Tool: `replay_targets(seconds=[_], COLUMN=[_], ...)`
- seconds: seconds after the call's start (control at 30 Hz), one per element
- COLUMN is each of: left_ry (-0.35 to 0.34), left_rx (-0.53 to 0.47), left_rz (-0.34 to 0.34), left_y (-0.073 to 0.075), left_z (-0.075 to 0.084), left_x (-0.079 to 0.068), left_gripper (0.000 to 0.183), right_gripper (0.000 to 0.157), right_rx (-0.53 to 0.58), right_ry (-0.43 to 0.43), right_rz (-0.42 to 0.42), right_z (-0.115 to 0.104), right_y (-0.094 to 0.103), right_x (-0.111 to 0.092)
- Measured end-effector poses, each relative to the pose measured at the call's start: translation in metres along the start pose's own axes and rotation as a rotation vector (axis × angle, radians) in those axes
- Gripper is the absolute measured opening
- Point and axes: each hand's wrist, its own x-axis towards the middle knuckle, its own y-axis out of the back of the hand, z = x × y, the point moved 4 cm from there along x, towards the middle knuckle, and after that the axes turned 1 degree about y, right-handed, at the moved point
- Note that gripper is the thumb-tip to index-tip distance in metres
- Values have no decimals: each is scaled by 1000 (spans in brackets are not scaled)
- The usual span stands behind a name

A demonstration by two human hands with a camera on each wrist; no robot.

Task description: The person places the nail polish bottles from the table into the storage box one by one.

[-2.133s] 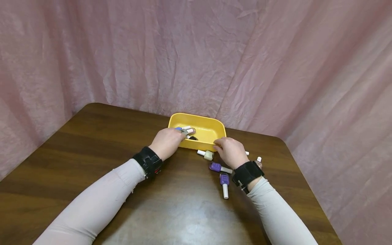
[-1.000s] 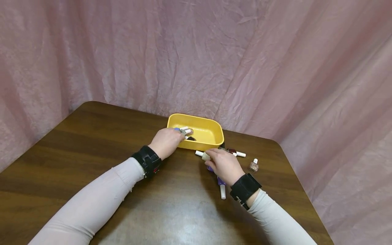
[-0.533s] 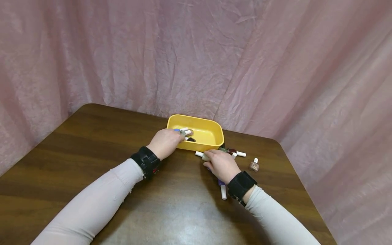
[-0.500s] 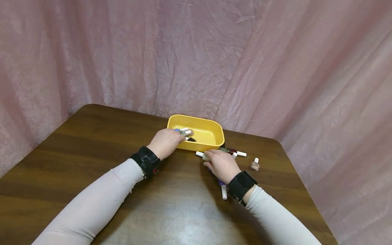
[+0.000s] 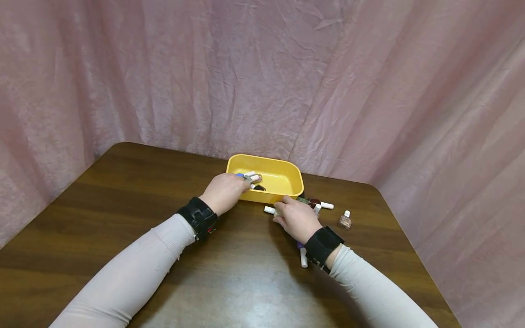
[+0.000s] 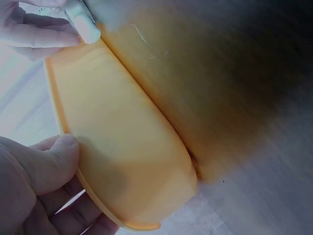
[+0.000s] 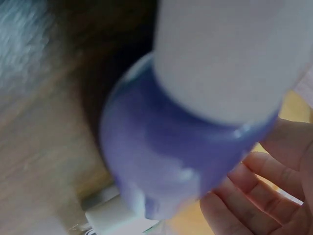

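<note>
My left hand (image 5: 225, 192) grips the near left rim of a yellow plastic tub (image 5: 262, 196). In the left wrist view the thumb (image 6: 63, 154) lies on the tub's outer wall, with the fingers inside. My right hand (image 5: 298, 219) is just in front of the tub, its fingers around a pale nail polish bottle. That bottle's white cap (image 5: 269, 210) sticks out to the left; its body is mostly hidden. Close to the right wrist camera, a purple nail polish bottle (image 7: 156, 147) covers part of the view. Several nail polish bottles, one with a black body (image 5: 259, 187), lie inside the tub.
Right of my right hand lie a dark red nail polish bottle (image 5: 314, 202) and a green one (image 5: 303, 200). A glittery bottle (image 5: 345, 222) is farther right. A purple bottle's white cap (image 5: 303, 258) shows below the wrist. A pink curtain (image 5: 262, 77) hangs behind the table (image 5: 229, 264).
My right hand has come off the tub's right rim and down to the pale bottle, whose cap has shifted slightly. The left hand still holds the rim.
</note>
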Motion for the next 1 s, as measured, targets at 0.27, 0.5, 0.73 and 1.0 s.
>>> replay_targets(seconds=[0.27, 0.5, 0.73, 1.0], left_ry=[8, -9, -8, -10], left_rx=[-6, -23, -17, -21], left_rz=[-17, 47, 51, 35], left_y=[0, 0, -4, -4], left_z=[-6, -5, -5, -5], left_x=[-2, -3, -1, 1], left_gripper=[12, 6, 6, 11], right_gripper=[22, 19, 19, 21], right_rx=[-12, -23, -39, -3], right_ry=[-10, 2, 29, 44], right_rz=[-12, -23, 1, 73], right_z=[-3, -2, -2, -4], right_y=[-2, -5, -5, 12], right_x=[6, 9, 7, -1])
